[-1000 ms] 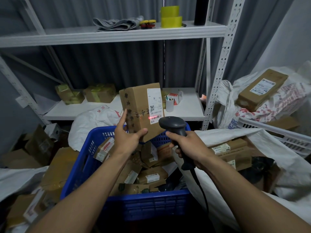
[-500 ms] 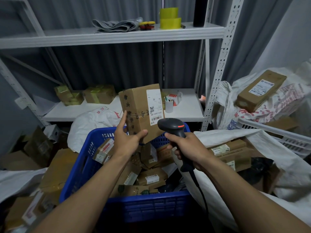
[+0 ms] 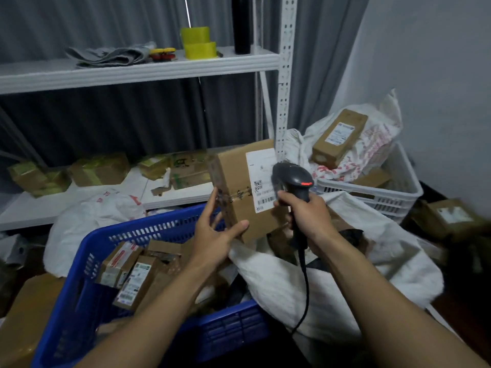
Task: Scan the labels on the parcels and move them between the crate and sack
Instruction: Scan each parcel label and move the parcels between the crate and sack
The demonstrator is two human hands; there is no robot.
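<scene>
The box [image 3: 233, 176] is held up over the far rim of the blue crate [image 3: 148, 229], beside the white sack [image 3: 345, 274]. The left hand [image 3: 212, 235] has its grip clamped on the box's lower corner. The right hand [image 3: 305, 216] has its grip wrapped round the scanner [image 3: 292, 179], close against the label [image 3: 259, 168].

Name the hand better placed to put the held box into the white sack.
Left. The left hand grips the box just above the edge of the sack; the right hand is busy holding the scanner.

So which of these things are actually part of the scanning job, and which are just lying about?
In the job: cardboard parcel held by the left hand, barcode scanner in the right hand, blue crate, white sack.
Lying about: yellow tape rolls, grey cloth, black cylinder, white crate.
</scene>
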